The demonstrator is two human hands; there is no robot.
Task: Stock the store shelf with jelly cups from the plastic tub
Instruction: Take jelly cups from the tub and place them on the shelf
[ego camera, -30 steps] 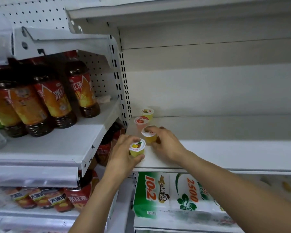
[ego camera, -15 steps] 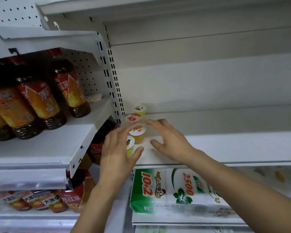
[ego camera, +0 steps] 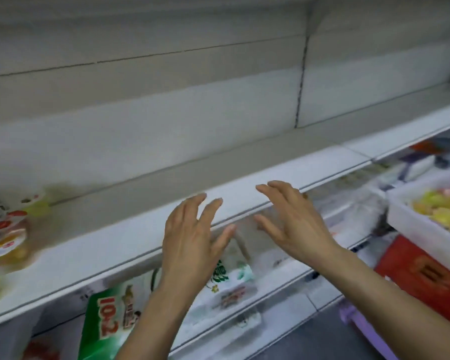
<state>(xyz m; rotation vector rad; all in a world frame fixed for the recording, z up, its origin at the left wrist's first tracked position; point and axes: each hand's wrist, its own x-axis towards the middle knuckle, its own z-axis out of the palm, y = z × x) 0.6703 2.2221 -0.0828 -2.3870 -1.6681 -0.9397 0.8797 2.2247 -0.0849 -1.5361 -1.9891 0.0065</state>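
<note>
Several jelly cups (ego camera: 9,236) stand in a blurred row at the far left of the white shelf (ego camera: 130,237). My left hand (ego camera: 192,237) and my right hand (ego camera: 289,224) hover side by side in front of the shelf's edge, fingers spread and holding nothing. At the right edge a white plastic tub (ego camera: 411,222) holds many yellow and pink jelly cups (ego camera: 442,211).
The tub rests on a red crate (ego camera: 424,276) above a purple stool (ego camera: 366,328). Below the shelf lie a green and white tissue pack (ego camera: 107,313) and other wrapped goods (ego camera: 353,201). The shelf's white back wall (ego camera: 166,100) runs behind.
Both hands have let go of the cups and pulled back from the shelf, moving right. The view has swung right, so the tub has come in and the tea bottles have gone.
</note>
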